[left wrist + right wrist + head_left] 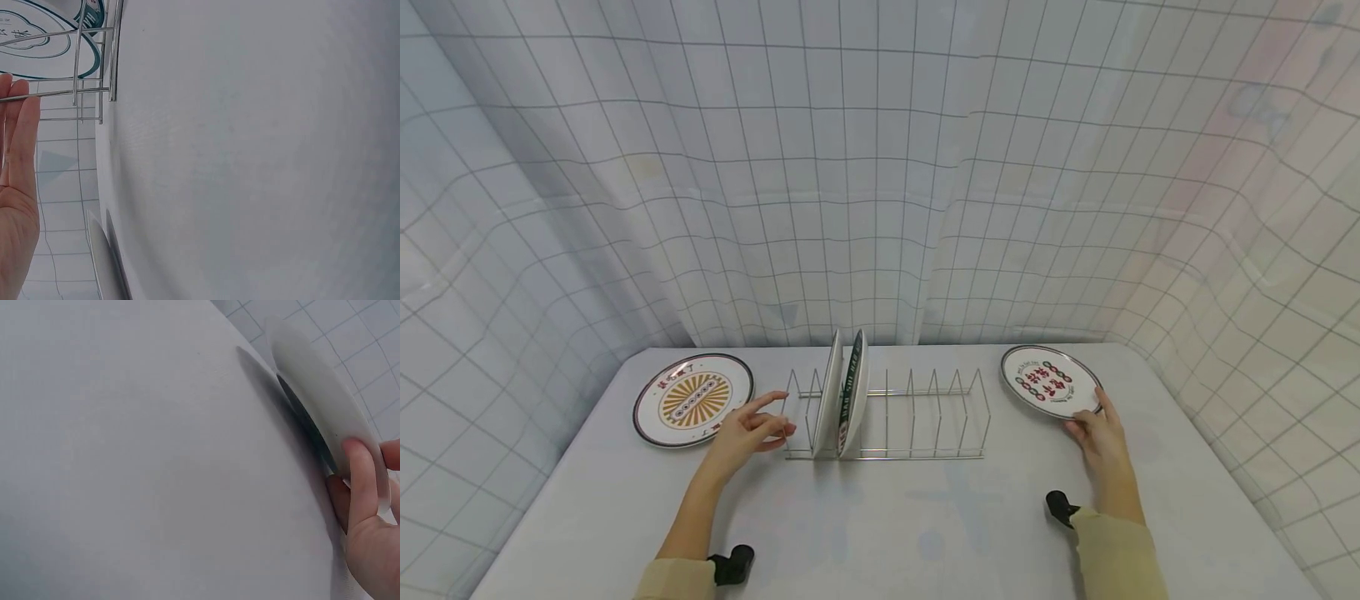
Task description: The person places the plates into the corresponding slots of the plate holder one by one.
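Pinching a plate (1047, 382) at frame right with right hand (1099, 435), gripping wire rack (910, 454) left of center with left hand (747, 432), possibly risking a slip from one-edge hold.

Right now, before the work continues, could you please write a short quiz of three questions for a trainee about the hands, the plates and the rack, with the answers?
1. What does the rack hold, and how many?
2. True or false: the left hand is holding up a plate.
3. The right hand grips the held plate. What colour is the large writing in its middle? A) blue B) red C) black

Key:
1. Two standing plates.
2. False; it is at the rack's left end.
3. B.
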A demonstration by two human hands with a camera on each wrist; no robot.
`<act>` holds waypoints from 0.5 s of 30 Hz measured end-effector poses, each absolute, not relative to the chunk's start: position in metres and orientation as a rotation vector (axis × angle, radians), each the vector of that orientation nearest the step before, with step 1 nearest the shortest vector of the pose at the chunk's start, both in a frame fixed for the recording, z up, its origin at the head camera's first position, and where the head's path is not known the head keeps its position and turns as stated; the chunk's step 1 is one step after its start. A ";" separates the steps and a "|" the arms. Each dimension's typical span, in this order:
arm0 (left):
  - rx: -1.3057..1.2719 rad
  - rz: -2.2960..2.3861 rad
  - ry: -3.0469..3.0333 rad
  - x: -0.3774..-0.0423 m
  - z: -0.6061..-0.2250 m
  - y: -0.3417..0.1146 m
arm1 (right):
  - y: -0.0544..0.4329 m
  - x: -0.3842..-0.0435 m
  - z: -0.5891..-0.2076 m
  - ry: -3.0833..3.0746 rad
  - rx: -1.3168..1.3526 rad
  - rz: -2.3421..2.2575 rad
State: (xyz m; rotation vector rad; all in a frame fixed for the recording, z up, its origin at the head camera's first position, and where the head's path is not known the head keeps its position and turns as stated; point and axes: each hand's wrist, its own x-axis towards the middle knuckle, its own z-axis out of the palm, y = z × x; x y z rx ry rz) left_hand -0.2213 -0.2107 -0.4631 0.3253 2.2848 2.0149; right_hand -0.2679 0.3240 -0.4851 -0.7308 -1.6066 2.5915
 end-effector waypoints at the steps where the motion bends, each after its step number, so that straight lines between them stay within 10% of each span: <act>1: 0.321 2.015 2.284 -0.221 -0.463 -0.211 | 0.325 -0.267 -0.484 -1.602 -0.702 2.619; 15: 0.297 2.001 2.300 -0.222 -0.463 -0.210 | 0.325 -0.261 -0.494 -1.475 -0.501 2.746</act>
